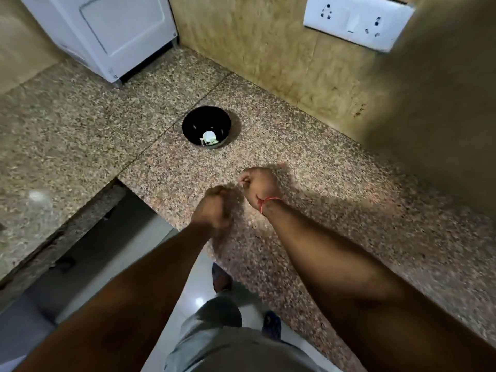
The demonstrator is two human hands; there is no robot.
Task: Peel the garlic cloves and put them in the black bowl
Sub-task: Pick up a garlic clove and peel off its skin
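A black bowl (206, 126) stands on the speckled granite counter (335, 189), with pale garlic (209, 138) lying at its near side. Both hands hover over the counter in front of the bowl. My left hand (213, 208) is curled into a fist; what it holds is hidden. My right hand (259, 183), with a red thread at the wrist, is curled too, and something small and pale shows at its fingertips, too blurred to name. The hands are a little apart.
A white appliance (112, 36) stands at the back left. A white socket plate (359, 21) is on the tiled wall (268, 49) at the right. The counter's edge drops to the floor (150, 237) at the lower left. My feet show below.
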